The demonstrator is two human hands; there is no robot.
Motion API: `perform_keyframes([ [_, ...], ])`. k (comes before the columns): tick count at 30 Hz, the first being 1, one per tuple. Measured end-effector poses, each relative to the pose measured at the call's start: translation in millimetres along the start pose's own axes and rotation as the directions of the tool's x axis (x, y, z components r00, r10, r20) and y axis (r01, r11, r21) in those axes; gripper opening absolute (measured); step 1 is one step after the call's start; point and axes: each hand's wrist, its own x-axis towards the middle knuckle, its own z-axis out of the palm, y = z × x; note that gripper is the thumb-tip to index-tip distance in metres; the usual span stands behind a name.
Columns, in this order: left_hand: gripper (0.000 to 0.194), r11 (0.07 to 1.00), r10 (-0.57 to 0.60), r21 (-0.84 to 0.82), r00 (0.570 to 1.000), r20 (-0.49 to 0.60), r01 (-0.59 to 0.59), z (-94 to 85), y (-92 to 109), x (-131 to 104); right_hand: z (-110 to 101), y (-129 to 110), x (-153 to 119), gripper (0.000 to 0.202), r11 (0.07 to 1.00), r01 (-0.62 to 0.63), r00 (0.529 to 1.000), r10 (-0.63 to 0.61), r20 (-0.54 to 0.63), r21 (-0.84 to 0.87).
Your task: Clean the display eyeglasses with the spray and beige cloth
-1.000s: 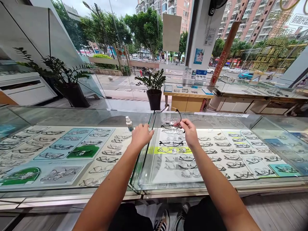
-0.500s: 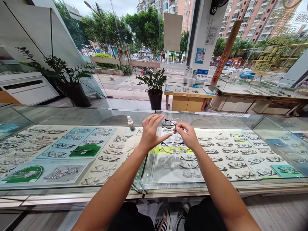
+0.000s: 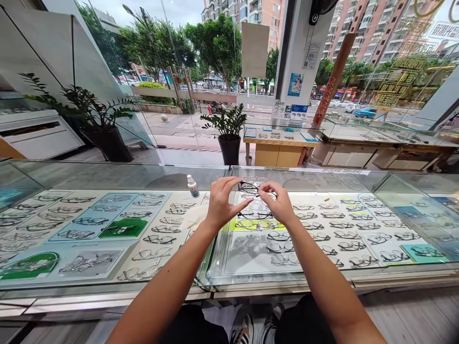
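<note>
Nearest the camera, two bare forearms reach out over the glass surface of a long display case. A second ago only the right hand had the glasses, while the left hand rested on the glass beside the small bottle. Now the left hand has come up and across, and both hands pinch the glasses between them — a two-handed hold, so the frame looks to be under inspection or adjustment rather than simply carried.

The fingers of each hand are closed lightly on an end of the frame; just where each grips is hard to tell at this size. The glasses sit above the surface, right of the bottle and slightly beyond it: thin, dark, rounded rims with clear lenses.

Below the glass lie rows of similar wire-thin frames on pale, blue and green trays. The bottle is white plastic with a cap. Beyond it stands a leafy plant in a dark pot — then windows and street.
</note>
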Motion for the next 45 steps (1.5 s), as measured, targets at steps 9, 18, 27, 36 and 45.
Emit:
perform_keyframes([
  [9, 0.059, 0.963, -0.267, -0.075, 0.947, -0.178, 0.257, -0.9, 0, 5, 8, -1, -5, 0.062, 0.966, 0.081, 0.942, -0.154, -0.299, -0.245],
  [18, 0.057, 0.96, -0.268, -0.158, 0.92, -0.284, 0.231, -27.2, 26, 71, -15, -59, 27, 0.05, 0.916, 0.22, 0.845, -0.351, -0.403, -0.336],
  [27, 0.056, 0.98, -0.175, -0.164, 0.892, -0.416, 0.115, -67.7, 63, 134, -46, -135, 47, 0.051, 0.889, 0.262, 0.779, -0.425, -0.461, -0.376],
  [36, 0.053, 0.977, -0.209, -0.11, 0.925, -0.319, 0.183, -62.9, 56, 127, -47, -124, 47, 0.047, 0.902, 0.159, 0.824, -0.345, -0.449, -0.402],
  [45, 0.054, 0.971, -0.238, -0.107, 0.916, -0.322, 0.215, -60.2, 54, 127, -48, -122, 49, 0.047, 0.909, 0.1, 0.855, -0.287, -0.431, -0.405],
])
